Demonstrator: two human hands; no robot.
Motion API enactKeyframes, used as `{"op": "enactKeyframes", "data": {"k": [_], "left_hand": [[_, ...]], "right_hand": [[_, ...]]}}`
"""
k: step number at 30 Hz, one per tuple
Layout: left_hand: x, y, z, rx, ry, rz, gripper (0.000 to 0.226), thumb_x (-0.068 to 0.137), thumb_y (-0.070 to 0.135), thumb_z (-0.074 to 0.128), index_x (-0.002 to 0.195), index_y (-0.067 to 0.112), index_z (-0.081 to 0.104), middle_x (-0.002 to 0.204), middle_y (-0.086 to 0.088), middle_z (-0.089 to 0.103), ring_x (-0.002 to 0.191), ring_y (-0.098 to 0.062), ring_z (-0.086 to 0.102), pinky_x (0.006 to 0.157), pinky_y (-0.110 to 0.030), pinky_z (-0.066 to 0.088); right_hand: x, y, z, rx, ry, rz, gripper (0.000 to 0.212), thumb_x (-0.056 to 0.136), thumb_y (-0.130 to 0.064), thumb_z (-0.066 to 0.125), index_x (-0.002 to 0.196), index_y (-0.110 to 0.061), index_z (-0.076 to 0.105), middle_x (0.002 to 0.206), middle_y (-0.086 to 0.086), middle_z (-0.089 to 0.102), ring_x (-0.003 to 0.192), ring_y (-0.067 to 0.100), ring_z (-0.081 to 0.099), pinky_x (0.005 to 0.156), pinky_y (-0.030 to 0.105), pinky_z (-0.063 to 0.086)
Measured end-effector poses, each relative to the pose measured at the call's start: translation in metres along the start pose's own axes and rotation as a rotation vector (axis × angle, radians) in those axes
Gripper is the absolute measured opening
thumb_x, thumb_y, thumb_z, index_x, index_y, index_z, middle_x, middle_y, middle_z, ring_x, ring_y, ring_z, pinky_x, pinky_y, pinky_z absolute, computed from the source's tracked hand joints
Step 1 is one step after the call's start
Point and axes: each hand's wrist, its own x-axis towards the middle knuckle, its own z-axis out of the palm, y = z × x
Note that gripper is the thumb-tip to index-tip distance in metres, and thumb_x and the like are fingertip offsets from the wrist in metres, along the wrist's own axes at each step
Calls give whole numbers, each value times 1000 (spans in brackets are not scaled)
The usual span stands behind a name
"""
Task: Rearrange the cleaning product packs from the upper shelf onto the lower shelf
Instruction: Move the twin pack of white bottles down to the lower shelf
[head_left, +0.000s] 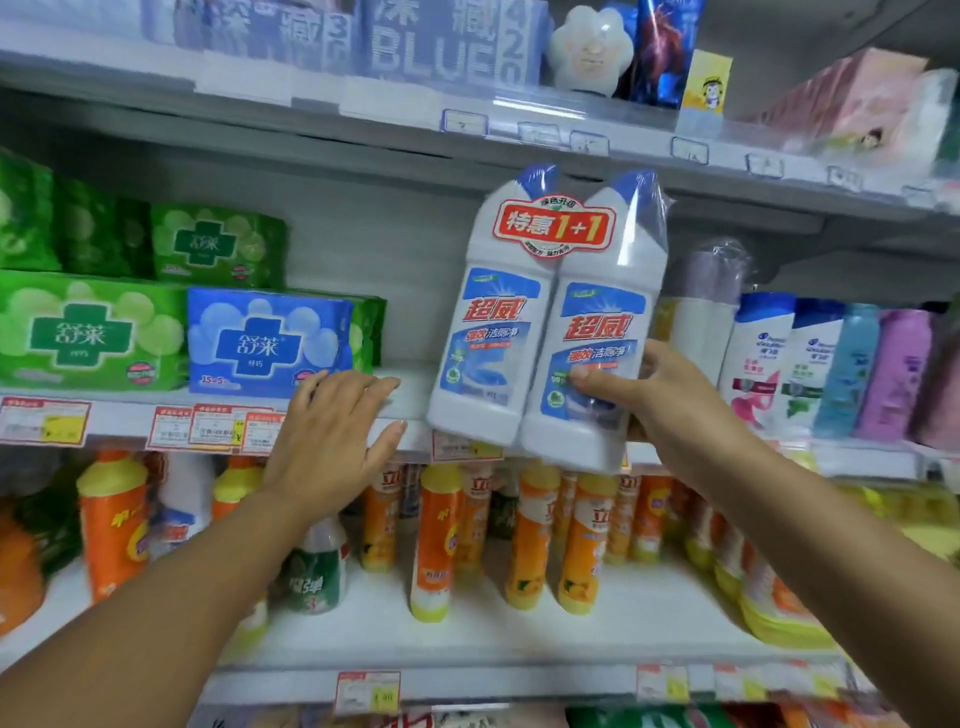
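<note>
Twin pack (545, 322) held before the upper shelf (410, 402)
Our right hand (641, 397) grips its lower right corner; our left hand (332, 431) is spread, empty. So low a one-handed hold on slick wrap could let it tip, or knock the bottles (530, 535) crowding the lower shelf (467, 642).

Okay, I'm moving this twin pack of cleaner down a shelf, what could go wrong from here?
Only the right hand grips the twin pack, low on one bottle, and it tilts; it may slip. The left hand is open, off it.
The lower shelf holds upright orange bottles just below; lowering the pack could topple them.
</note>
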Motion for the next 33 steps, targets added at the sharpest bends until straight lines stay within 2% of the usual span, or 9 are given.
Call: {"op": "enactKeyframes", "data": {"k": [2,6,10,13,16,19,23,28,33], "left_hand": [[2,-2,0,3,-29,12,54,92,51,28,134,20,42,129,-5,51,123,-23,41,108,-40,19],[0,-8,4,-8,-56,40,60,92,53,23,140,19,34,139,-7,44,134,-24,31,113,-41,11],[-2,-7,6,-11,-37,28,62,92,53,22,143,20,30,145,-7,38,140,-25,23,115,-43,3],[-3,-5,10,15,-14,10,61,92,53,22,143,19,28,147,-8,36,142,-25,19,117,-45,4],[-3,-3,11,35,0,-2,59,93,51,23,143,19,27,148,-8,35,142,-25,18,117,-47,5],[-3,0,11,39,1,-7,58,94,50,24,143,19,27,148,-9,34,143,-25,17,117,-48,4],[-4,1,10,44,1,-15,58,94,50,24,143,19,27,149,-9,34,143,-24,17,117,-48,4],[-5,2,10,40,4,-19,57,95,50,23,143,20,26,148,-9,35,143,-24,17,117,-48,4],[-5,2,10,42,9,-20,56,95,49,25,143,21,27,147,-7,36,142,-22,19,117,-47,5]], "right_hand": [[-32,11,-6,8,-14,-19,41,70,-19,77,109,-16,63,98,1,75,87,16,73,72,30,59],[-91,54,-12,-31,9,8,43,73,-8,76,111,-18,61,99,-4,75,90,12,72,72,24,58],[-127,119,-12,-150,133,57,42,72,-9,79,106,-26,61,97,-13,74,89,6,70,75,29,57],[-137,165,-19,-220,193,117,45,70,-11,82,103,-32,60,93,-16,73,85,4,69,76,34,55],[-143,193,-26,-283,243,149,48,70,-13,82,104,-35,57,89,-18,72,79,-5,66,70,28,52],[-142,212,-29,-326,274,170,46,71,-15,82,104,-31,55,92,-17,69,77,-9,63,63,23,47],[-132,230,-23,-327,239,158,43,73,-16,81,99,-35,53,95,-16,70,79,-7,64,64,22,49],[-108,244,-3,-294,133,116,47,75,-15,80,110,-31,53,97,-23,70,87,-3,65,75,28,53],[-86,252,12,-270,50,66,51,77,-16,77,117,-32,51,101,-30,67,92,-4,64,76,15,51]]}}
